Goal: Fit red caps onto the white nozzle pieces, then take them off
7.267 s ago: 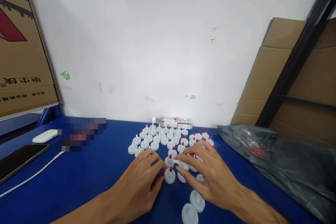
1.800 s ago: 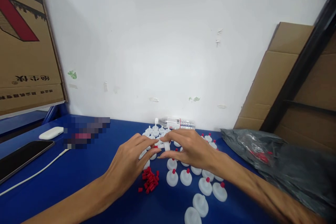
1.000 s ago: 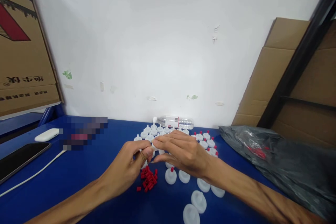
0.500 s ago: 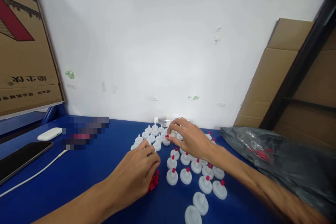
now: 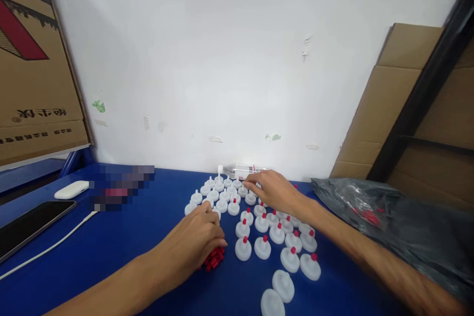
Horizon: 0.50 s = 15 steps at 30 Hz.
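Round white plastic disc [image 5: 233,208] now standing released, red-capped; capped count growing. At its one o'clock, right hand [image 5: 272,190] curving over uncapped discs [image 5: 242,191]; at seven, left hand [image 5: 202,237] bunching over red tubular plastic caps [image 5: 215,259]. Grips: cannot tell.

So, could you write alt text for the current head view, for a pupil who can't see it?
A person's left hand is at a pile of red caps, the right hand among white nozzled discs, some red-capped, on a blue table. A clear bottle lies behind, by a white wall.
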### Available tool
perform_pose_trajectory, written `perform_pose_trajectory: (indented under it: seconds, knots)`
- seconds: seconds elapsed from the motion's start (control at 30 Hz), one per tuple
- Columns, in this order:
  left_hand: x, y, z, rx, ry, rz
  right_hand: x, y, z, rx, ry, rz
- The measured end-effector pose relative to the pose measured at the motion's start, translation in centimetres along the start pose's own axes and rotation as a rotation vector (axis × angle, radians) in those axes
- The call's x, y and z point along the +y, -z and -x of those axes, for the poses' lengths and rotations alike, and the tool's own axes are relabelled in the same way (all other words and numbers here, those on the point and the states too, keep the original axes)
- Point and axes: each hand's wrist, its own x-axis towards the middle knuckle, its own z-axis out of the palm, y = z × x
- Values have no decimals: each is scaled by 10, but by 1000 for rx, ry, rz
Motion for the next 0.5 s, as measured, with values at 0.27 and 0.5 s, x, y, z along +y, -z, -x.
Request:
perform_pose_trajectory:
  seconds: [0.27, 0.5]
  knots:
    - [0, -5, 0, 3, 108, 96, 24, -10, -3, -196, -40, 59]
    - [5, -1, 3, 139, 174, 128, 29, -16, -4, -276, -35, 33]
